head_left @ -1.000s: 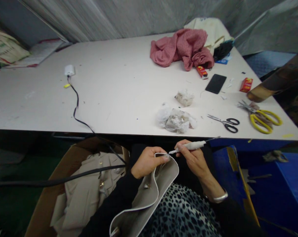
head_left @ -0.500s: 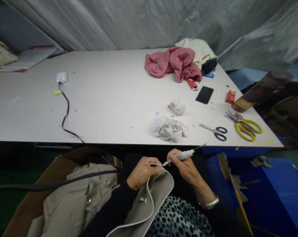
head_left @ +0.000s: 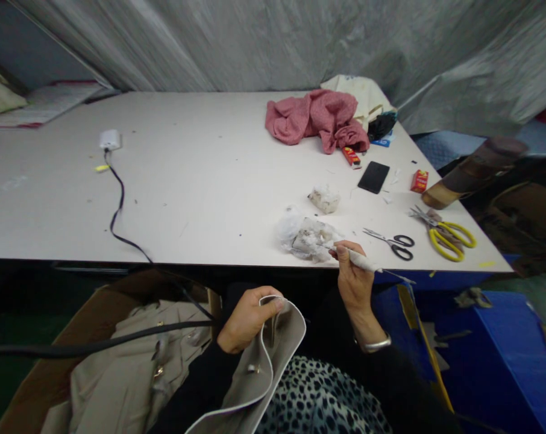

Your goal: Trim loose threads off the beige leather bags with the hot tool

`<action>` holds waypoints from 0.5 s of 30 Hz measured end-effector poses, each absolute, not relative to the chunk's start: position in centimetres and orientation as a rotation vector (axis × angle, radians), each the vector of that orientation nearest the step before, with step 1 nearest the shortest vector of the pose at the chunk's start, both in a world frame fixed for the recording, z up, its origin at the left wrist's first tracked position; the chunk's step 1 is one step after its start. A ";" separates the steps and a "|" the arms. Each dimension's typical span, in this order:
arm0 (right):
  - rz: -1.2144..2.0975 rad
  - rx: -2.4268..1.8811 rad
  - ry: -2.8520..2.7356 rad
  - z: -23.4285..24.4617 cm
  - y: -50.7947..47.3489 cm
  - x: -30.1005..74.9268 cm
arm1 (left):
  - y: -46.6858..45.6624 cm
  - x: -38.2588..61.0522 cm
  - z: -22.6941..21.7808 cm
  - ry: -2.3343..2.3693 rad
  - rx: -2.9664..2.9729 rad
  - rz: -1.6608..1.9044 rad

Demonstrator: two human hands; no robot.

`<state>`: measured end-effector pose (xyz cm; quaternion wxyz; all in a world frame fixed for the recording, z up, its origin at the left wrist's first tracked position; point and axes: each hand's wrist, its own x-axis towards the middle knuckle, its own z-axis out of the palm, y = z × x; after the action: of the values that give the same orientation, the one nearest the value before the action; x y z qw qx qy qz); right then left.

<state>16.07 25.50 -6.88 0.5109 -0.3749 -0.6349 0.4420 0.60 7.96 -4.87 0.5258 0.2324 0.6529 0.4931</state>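
My left hand (head_left: 248,316) is closed on the rounded edge of a beige leather piece (head_left: 264,374) with white piping that lies over my lap. My right hand (head_left: 352,271) is raised to the table's front edge and pinches a thin white-wrapped tool (head_left: 361,260). The tool's tip touches a crumpled white plastic wad (head_left: 307,236) on the white table (head_left: 200,181). A silver bangle sits on my right wrist.
Black-handled scissors (head_left: 393,241) and yellow-handled scissors (head_left: 447,232) lie at the right. A black phone (head_left: 373,176), small red boxes, a pink cloth (head_left: 318,117) and a second wad (head_left: 325,198) lie farther back. A black cable (head_left: 114,211) runs to a white plug. A cardboard box with beige pieces (head_left: 105,361) stands at my left.
My right hand has lifted the tool away from the leather edge and up to the plastic wad on the table. My left hand has sunk slightly with the leather piece.
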 end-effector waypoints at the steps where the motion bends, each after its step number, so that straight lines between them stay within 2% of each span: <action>1: 1.059 -0.890 -1.548 -7.0 25.6 15.9 | 7.8 0.5 -4.8 1.565 0.552 1.188; 11: 0.982 -0.856 -1.643 -7.9 26.4 15.4 | 7.8 0.5 -4.9 1.518 0.461 1.243; 15: 0.822 -0.790 -1.805 -7.2 26.5 15.1 | 7.8 0.3 -5.5 1.508 0.464 1.223</action>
<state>15.15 26.52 -7.24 0.4824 -0.3242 -0.7406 0.3372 0.33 7.80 -5.48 0.5419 0.1954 0.6348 0.5150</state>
